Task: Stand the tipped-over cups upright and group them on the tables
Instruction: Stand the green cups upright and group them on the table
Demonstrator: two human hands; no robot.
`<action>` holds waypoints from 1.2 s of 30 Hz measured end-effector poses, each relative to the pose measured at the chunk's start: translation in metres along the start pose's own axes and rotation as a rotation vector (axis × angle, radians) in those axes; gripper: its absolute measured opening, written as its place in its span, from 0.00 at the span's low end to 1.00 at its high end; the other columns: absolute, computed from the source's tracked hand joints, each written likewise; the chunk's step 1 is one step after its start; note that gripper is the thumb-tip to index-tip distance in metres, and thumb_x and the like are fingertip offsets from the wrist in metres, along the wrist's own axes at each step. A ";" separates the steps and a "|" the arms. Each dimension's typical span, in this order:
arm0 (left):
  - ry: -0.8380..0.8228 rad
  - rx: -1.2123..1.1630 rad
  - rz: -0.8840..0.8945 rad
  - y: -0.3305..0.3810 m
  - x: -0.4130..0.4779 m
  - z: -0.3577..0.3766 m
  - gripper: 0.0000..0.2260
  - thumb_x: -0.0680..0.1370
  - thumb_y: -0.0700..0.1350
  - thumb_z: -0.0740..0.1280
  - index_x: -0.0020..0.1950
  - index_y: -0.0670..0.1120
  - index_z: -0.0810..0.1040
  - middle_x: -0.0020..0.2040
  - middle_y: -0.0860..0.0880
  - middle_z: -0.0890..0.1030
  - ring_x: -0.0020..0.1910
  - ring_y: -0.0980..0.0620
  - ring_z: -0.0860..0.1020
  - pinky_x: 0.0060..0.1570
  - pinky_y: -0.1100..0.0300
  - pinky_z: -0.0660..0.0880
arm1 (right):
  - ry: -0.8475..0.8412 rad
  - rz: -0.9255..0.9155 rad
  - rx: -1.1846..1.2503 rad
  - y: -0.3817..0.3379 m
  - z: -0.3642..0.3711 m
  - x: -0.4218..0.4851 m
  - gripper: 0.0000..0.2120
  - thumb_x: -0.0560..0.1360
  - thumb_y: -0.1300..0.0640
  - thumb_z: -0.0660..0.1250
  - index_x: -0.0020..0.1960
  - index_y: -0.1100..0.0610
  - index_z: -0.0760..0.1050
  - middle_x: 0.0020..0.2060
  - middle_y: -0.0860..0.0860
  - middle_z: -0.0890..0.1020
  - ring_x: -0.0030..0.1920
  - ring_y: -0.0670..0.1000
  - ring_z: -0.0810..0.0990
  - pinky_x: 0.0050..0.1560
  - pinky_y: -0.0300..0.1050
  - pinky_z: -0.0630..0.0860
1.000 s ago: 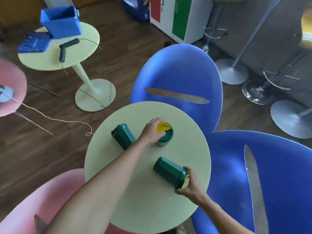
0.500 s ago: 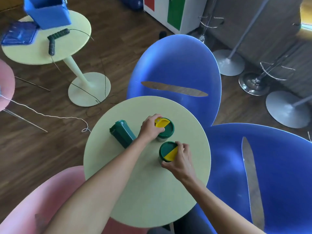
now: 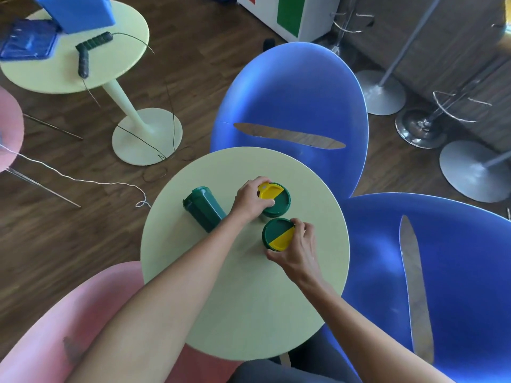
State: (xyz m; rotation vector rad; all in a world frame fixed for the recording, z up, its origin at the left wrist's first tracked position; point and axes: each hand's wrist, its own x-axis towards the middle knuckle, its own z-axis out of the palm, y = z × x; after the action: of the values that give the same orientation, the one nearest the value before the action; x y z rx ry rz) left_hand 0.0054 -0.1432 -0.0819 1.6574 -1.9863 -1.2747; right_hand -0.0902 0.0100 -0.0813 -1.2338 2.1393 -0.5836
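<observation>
Near desk [image 3: 221, 313]: round, pale yellow-green, in the lower centre of the frame; all three cups are on its far half.
Far cup [image 3: 278, 204]: upright, dark green with a yellow flap on its lid, just above the centre of the frame.
Left hand [image 3: 250, 200]: fingers curled over the far cup's lid from the left – thumb and fingertips pinch the rim by the yellow flap.
Near cup [image 3: 276, 234]: upright, lid half green and half yellow, just below the far cup; the two lids look close to touching (whether they meet, I cannot tell).
Right hand [image 3: 297, 250]: wrapped around the near cup from the lower right, fingertips pressed on the lid's edge.
Tipped cup [image 3: 203, 208]: lies on its side to the left of the far cup, lid end pointing to the upper left, its lower end hidden behind the left forearm.
Second desk [image 3: 116, 67]: upper left of the frame, same colour, on a pedestal foot – it carries a blue box [image 3: 80, 12], a blue tray [image 3: 26, 41] and a dark bent handle [image 3: 88, 49] with a wire.
Seats: two blue chairs [image 3: 298, 100] to the right of and beyond the near desk, a pink chair [image 3: 55, 327] at lower left.
</observation>
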 end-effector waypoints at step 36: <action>0.514 0.038 -0.091 -0.059 -0.108 0.018 0.26 0.65 0.46 0.81 0.53 0.44 0.68 0.73 0.38 0.61 0.64 0.36 0.71 0.57 0.50 0.74 | -0.046 -0.033 0.032 0.010 -0.002 0.003 0.45 0.59 0.44 0.79 0.69 0.54 0.62 0.61 0.53 0.66 0.62 0.54 0.68 0.62 0.46 0.70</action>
State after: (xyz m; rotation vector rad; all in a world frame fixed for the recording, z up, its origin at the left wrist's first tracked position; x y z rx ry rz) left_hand 0.0670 -0.0369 -0.1011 1.8751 -1.6458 -0.7330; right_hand -0.0987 0.0119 -0.0867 -1.2548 2.0673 -0.5952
